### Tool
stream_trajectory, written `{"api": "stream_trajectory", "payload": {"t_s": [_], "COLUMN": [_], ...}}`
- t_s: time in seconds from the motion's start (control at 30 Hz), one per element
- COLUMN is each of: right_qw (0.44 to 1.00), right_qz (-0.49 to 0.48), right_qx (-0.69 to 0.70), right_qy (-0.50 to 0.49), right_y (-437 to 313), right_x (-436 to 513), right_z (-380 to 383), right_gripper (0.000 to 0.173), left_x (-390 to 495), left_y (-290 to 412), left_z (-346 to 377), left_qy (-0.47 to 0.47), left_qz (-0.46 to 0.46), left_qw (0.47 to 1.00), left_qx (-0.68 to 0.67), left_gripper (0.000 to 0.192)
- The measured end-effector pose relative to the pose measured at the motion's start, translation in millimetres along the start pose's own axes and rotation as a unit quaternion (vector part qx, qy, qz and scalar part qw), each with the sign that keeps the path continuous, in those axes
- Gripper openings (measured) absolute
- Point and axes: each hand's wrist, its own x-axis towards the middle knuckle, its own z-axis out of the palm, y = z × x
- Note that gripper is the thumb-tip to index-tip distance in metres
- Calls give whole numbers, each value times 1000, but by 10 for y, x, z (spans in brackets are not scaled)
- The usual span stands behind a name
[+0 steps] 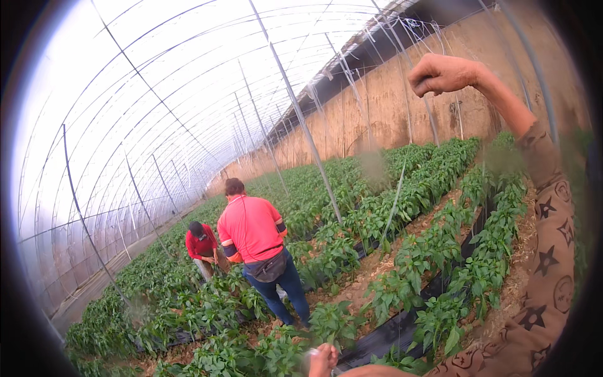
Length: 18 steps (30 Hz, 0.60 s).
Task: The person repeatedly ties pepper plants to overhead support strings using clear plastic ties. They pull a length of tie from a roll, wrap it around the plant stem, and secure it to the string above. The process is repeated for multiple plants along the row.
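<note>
My right hand (443,75) is raised high at the upper right, with its fingers curled down and the wrist bent. Whether anything thin is pinched in it cannot be made out. Its arm, in a brown sleeve (546,264) printed with dark stars and faces, runs along the right edge. At the bottom edge, my left hand (322,358) shows only in part, fingers bent, beside a small whitish blurred thing (312,352); its grip is unclear. Just above it grows a leafy green pepper-like plant (332,320). Black plastic mulch film (377,339) covers the bed to its right.
A person in a pink-red shirt (252,226) stands among the rows, back turned. Farther off, a person in red (202,245) bends over plants. Slanting metal poles (301,118) hold up the arched greenhouse film roof. Pale twine (395,202) hangs before an earthen wall (386,103).
</note>
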Motion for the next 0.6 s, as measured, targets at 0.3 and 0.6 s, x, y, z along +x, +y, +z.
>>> {"api": "stream_trajectory", "payload": {"t_s": [0.3,0.6], "right_qw": [922,926], "right_qz": [-232,-161], "right_qx": [-50,35], "right_qy": [305,339], "right_y": [-960,-1316], "right_x": [2387,3023], "right_z": [-434,-471], "right_gripper": [15,16], "left_x": [281,967], "left_y": [527,2659], "left_z": [655,1519], "left_qy": [-59,-37], "left_qz": [47,444], "left_qw": [984,895], "left_qx": [163,-22], "left_gripper": [25,27]}}
